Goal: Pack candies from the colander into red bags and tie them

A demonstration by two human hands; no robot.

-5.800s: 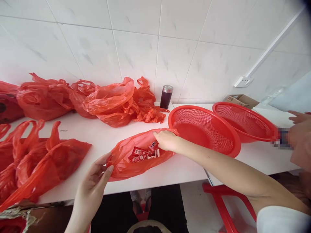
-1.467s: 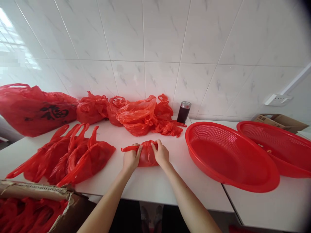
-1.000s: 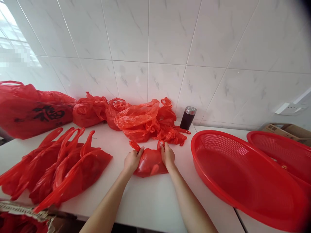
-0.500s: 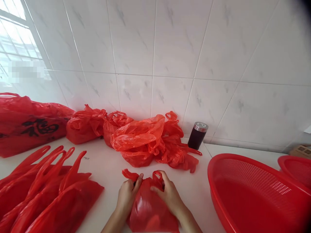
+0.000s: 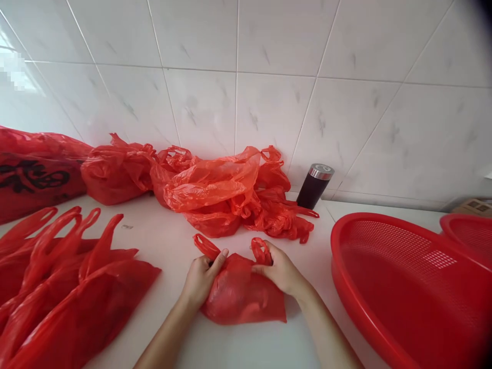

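Note:
A red plastic bag [image 5: 246,297] with something bulky inside sits on the white table before me. My left hand [image 5: 203,277] grips its left side by the base of one loop handle, thumb on top. On the other side, my right hand [image 5: 282,269] pinches the bag below the right handle loop, fingers partly behind the plastic. Through the thin film, lumpy contents show faintly; I cannot make out what they are. Just behind lies a heap of crumpled red plastic bags [image 5: 219,189].
Several flat red bags [image 5: 77,287] overlap at the left. Behind them is a large red bag with black lettering [image 5: 34,174]. A black tumbler [image 5: 313,187] with a silver lid stands by the tiled wall. At right sit a big red plastic basket [image 5: 384,292] and a second basket [image 5: 469,230].
The view has tilted downward, so the scene sits higher. Both hands keep hold of the bag, whose bottom edge now shows fully on the table.

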